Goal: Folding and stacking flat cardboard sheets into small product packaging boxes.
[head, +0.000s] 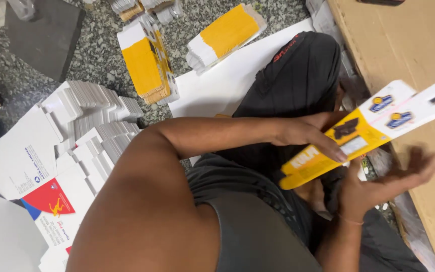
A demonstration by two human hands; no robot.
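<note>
Our left hand (310,135) pinching yellow carton (363,136), our right hand (383,184) spread open just beneath it, flat carton stacks (96,126) well off past the left forearm

A small packaging workshop is suggested: stacks of flat white cartons (94,126) and yellow cartons (147,65) are spread across a speckled stone floor (96,50), and a large cardboard sheet (409,55) is laid alongside.

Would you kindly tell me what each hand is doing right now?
Left hand: closed on the yellow and white flat carton.
Right hand: open, palm up under the carton, blurred; contact unclear.
</note>
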